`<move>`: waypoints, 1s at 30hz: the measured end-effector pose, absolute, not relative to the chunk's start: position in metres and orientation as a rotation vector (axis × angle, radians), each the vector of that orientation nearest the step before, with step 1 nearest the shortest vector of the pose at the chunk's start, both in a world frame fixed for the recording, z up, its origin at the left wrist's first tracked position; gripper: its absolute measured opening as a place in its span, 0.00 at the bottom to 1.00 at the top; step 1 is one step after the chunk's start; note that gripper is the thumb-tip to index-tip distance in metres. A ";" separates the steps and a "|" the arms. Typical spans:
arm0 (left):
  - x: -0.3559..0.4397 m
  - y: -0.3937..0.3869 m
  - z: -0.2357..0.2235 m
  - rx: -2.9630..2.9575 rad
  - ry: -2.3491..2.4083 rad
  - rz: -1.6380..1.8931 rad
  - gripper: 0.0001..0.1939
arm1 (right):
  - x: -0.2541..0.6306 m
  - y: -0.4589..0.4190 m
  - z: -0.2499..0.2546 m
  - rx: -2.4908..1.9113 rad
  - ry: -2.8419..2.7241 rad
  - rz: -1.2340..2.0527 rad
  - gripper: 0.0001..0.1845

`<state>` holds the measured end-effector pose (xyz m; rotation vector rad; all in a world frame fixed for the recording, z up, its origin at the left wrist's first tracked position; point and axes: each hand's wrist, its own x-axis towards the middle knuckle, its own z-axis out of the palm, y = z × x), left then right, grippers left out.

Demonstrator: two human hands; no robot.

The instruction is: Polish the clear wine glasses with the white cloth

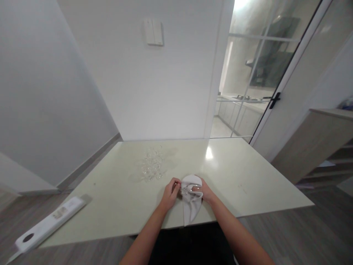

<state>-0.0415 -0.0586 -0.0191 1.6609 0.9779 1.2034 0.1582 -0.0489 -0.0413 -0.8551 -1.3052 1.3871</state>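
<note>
My right hand (206, 192) is closed around a pale grey cloth (190, 208), which drapes down toward the table's near edge. A small clear glass piece (189, 189) lies in the folds of the cloth, and its full shape is partly hidden. On its left side, my left hand (171, 192) pinches the end of this glass piece between thumb and fingers. Both hands are close together above the front of the pale table (116, 206). Farther back and to the left stands a cluster of several clear glass pieces (152, 165), too faint to make out singly.
A long white block (49, 222) with a dark oval and a cord-like end lies along the table's left edge. Behind the table rises a white wall with a switch (153, 32). A glazed door (256, 73) and a wooden shelf unit (325, 147) stand to the right.
</note>
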 end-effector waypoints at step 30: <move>-0.042 -0.051 -0.018 1.632 1.116 1.235 0.13 | 0.159 -0.048 -0.037 -0.995 -1.329 1.437 0.16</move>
